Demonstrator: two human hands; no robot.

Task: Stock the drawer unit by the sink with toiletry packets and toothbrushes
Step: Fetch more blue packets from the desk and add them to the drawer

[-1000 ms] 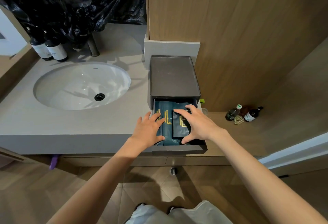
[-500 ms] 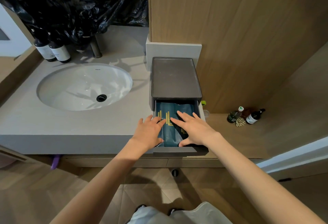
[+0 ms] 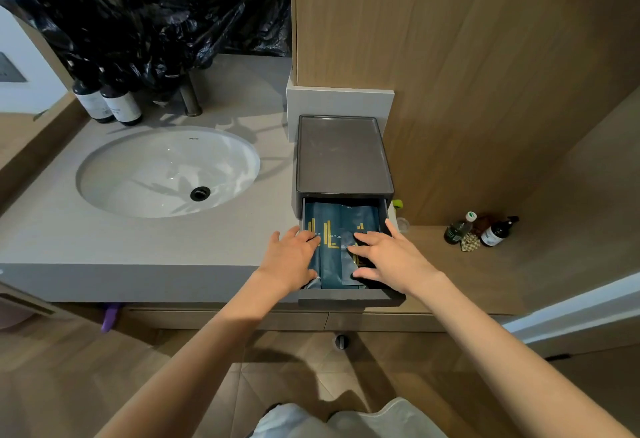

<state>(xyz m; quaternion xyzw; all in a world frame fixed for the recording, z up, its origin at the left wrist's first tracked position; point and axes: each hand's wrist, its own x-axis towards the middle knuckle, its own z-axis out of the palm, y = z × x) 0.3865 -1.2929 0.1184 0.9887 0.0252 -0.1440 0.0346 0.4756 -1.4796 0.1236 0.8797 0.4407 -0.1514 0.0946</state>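
A dark grey drawer unit (image 3: 343,157) stands on the counter right of the sink, its drawer (image 3: 349,297) pulled out toward me. Dark teal toiletry packets (image 3: 332,229) with gold markings lie flat inside it. My left hand (image 3: 289,259) rests with straight fingers on the left packets at the drawer's left edge. My right hand (image 3: 388,257) lies flat on the right packets, fingers spread, thumb at the packets' near edge. No toothbrushes are visible.
A white oval sink (image 3: 169,170) is set in the grey counter (image 3: 104,243). Two dark bottles (image 3: 107,103) and a tap (image 3: 190,98) stand behind it under black plastic sheeting. Small bottles (image 3: 485,229) sit on the wooden ledge at the right.
Both hands stayed on the packets in the drawer; the right hand's fingers flattened and slid slightly, smoothing the packets down. The view shifted a little.
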